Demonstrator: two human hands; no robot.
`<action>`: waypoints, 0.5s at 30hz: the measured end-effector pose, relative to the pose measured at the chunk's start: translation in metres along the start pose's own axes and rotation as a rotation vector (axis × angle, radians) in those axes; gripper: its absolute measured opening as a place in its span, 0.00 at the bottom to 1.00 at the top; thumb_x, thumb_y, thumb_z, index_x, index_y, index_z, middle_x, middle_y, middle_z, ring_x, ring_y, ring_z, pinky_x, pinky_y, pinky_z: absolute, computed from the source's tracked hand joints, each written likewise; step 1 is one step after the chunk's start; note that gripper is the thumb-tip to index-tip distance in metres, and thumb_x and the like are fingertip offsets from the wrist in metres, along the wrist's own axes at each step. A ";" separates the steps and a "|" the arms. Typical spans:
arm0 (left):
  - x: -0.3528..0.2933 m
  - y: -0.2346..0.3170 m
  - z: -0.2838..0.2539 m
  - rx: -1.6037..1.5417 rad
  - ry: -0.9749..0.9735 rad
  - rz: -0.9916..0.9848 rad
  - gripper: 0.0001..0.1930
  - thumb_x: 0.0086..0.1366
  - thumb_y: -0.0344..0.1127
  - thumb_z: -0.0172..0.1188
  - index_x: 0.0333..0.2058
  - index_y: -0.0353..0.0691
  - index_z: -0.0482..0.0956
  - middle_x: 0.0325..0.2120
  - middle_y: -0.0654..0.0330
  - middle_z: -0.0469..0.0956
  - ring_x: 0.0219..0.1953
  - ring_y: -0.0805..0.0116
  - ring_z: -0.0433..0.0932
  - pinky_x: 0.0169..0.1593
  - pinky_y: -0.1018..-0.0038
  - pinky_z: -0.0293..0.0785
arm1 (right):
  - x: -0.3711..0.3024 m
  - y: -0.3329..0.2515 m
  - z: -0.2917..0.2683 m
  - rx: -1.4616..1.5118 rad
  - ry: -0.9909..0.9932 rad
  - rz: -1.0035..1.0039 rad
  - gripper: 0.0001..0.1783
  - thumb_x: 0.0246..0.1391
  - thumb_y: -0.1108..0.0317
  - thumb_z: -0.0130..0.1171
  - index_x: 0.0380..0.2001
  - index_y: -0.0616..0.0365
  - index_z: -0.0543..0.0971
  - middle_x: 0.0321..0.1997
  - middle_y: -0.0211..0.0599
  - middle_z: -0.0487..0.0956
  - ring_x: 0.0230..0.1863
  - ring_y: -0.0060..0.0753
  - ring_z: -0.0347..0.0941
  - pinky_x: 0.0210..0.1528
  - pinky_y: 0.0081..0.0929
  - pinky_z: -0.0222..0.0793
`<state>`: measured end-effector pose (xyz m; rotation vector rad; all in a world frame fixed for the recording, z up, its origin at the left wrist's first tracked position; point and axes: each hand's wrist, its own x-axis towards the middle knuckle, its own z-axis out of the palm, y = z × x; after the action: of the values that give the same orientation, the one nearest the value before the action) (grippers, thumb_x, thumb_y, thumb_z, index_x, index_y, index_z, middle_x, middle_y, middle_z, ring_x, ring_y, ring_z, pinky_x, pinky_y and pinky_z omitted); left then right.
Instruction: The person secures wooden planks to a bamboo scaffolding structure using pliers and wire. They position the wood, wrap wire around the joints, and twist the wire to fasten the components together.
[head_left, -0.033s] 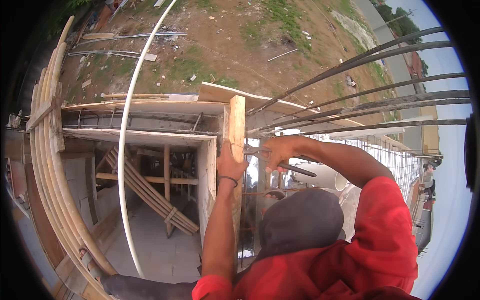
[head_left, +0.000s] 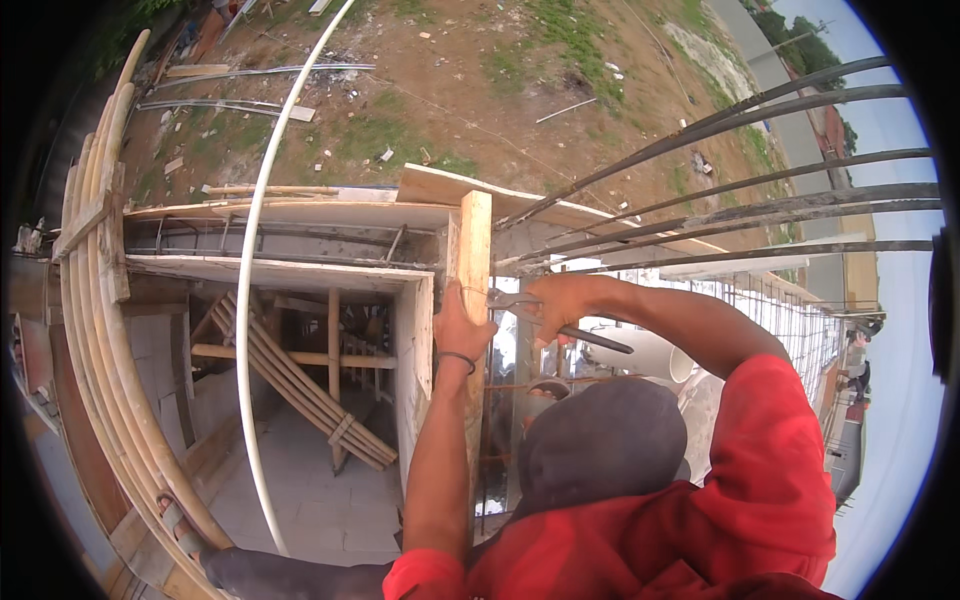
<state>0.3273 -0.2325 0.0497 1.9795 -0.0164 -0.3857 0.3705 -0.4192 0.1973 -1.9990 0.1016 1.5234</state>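
At the far left, a curved row of bamboo poles [head_left: 100,290] runs from top to bottom, crossed by a wooden cleat [head_left: 85,228]. Low on these poles rests a sandalled foot [head_left: 180,527], joined to a dark trouser leg [head_left: 290,573] along the lower edge. Next comes a slender white pipe [head_left: 246,290], bowed from the top edge down past the opening of a room-like space. Inside that space, a tied bamboo bundle [head_left: 300,385] leans diagonally beside an upright prop [head_left: 335,370]. A pale formwork panel [head_left: 412,330] closes its right side.

Just right of the panel stands the timber post [head_left: 475,235], near the middle of the view. The left hand [head_left: 463,322], with a dark band [head_left: 457,360] at its wrist, is closed about the post's left edge, its thumb reaching across the front face. A thin wire [head_left: 470,290] crosses the post just above the thumb.

At the post's right edge are the jaws of the pliers [head_left: 600,341]; whether they grip the wire is too small to tell. The right hand [head_left: 553,305] is curled around the pliers, their dark handles slanting down to the right. Below is a bent knee [head_left: 605,440] in dark cloth; behind it lies a wide white pipe [head_left: 675,362]. Dark steel bars [head_left: 760,110] fan out toward the upper right, and a red sleeve [head_left: 765,440] covers the right upper arm.
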 end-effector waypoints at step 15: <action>0.007 0.006 -0.002 -0.038 -0.015 -0.038 0.47 0.38 0.35 0.68 0.61 0.31 0.61 0.48 0.38 0.75 0.49 0.42 0.76 0.53 0.60 0.73 | -0.004 0.011 0.003 -0.045 0.200 0.177 0.19 0.60 0.58 0.54 0.34 0.68 0.76 0.24 0.44 0.78 0.21 0.34 0.76 0.26 0.35 0.77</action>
<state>0.3351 -0.2347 0.0542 1.9414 0.0191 -0.4228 0.3617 -0.4273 0.1963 -2.2247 0.3366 1.4375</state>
